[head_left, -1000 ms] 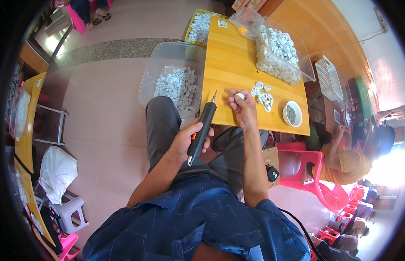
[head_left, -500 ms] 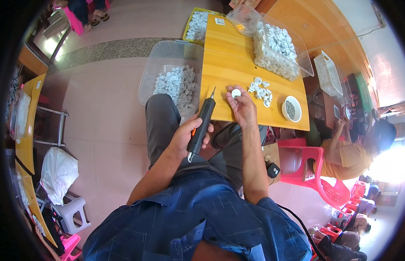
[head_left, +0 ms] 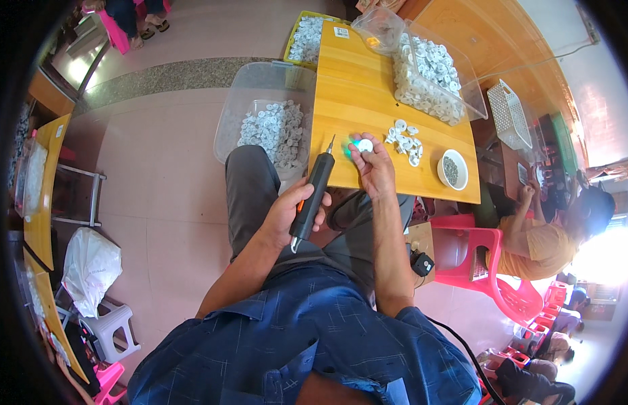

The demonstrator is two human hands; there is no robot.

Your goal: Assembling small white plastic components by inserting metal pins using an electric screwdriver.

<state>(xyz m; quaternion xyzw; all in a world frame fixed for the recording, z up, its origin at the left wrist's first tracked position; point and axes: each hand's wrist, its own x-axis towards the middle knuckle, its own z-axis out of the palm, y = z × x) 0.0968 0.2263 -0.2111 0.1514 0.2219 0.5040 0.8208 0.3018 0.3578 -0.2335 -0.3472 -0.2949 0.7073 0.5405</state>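
Observation:
My left hand [head_left: 288, 210] is wrapped round a black electric screwdriver [head_left: 312, 194], its thin bit pointing up and away from me beside the table edge. My right hand [head_left: 377, 174] pinches a small round white plastic piece [head_left: 365, 145] over the near edge of the wooden table [head_left: 358, 88]. A blue-green glow shows on that piece and on the fingertips beside it. Several similar white pieces [head_left: 405, 143] lie loose to the right of this hand. Farther right stands a white bowl [head_left: 461, 180] of small grey metal parts, too small to make out exactly.
A clear bin [head_left: 473, 98] heaped with white pieces stands at the table's back right, beside a clear container [head_left: 378, 28]. Left of the table are a clear tub [head_left: 227, 125] and a yellow crate [head_left: 289, 46]. A pink chair [head_left: 489, 260] and a person [head_left: 543, 236] are at right.
A blue-green light has come on at the white piece in my right hand, and that hand has shifted slightly left. My left hand and the screwdriver have barely moved.

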